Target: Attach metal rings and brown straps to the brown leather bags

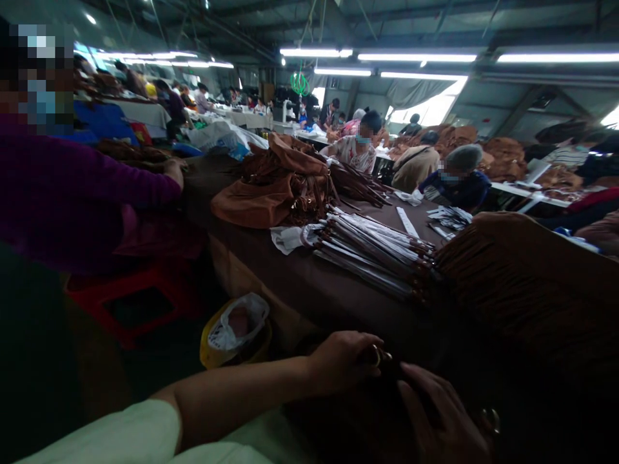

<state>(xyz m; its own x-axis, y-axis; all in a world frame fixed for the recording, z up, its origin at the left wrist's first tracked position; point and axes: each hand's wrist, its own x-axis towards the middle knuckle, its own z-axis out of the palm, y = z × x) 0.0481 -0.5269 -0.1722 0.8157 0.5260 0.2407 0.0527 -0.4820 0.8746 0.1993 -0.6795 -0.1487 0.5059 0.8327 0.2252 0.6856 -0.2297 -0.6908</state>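
My left hand is closed, fingers pinched at a gold-coloured metal ring, apparently fixed to dark material in front of me. Close by on the right, my right hand lies with its fingers stretched out over the same dark material, which is too dim to make out. A second shiny metal ring shows just beyond that hand. Brown fringed suede spreads over the table at the right. Past my hands lies a bundle of long straps, partly wrapped in white.
Brown suede bags are piled on the dark-covered table. A yellow bin with a white liner stands below its edge. At left, a person in a purple sleeve sits on a red stool. Several people work farther back.
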